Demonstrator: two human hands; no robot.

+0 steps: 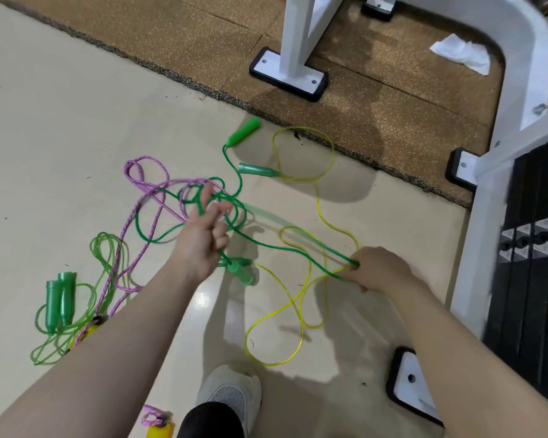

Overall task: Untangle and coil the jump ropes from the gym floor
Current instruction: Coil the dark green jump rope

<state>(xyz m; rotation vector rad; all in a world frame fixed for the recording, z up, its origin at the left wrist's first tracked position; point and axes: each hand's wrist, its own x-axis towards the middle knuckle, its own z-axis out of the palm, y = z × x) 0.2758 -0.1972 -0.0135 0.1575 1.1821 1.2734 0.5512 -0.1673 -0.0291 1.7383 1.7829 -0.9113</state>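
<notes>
Several jump ropes lie tangled on the beige floor. My left hand (204,233) holds loops of the dark green rope (276,248) above the tangle, one green handle (239,270) hanging just below it. My right hand (378,268) pinches the same dark green rope further right, stretched between both hands. Its other green handle (244,131) lies near the mat edge. A pink braided rope (143,197) loops through the tangle at left. The yellow rope (301,298) sprawls under my right hand, its pale green handle (257,169) lying above.
A coiled light green rope with two green handles (59,300) lies at lower left. A yellow handle (160,430) sits by my white shoe (231,396). A white machine frame (298,36) stands on the brown mat, black weight plates (532,279) at right, crumpled paper (462,55) behind.
</notes>
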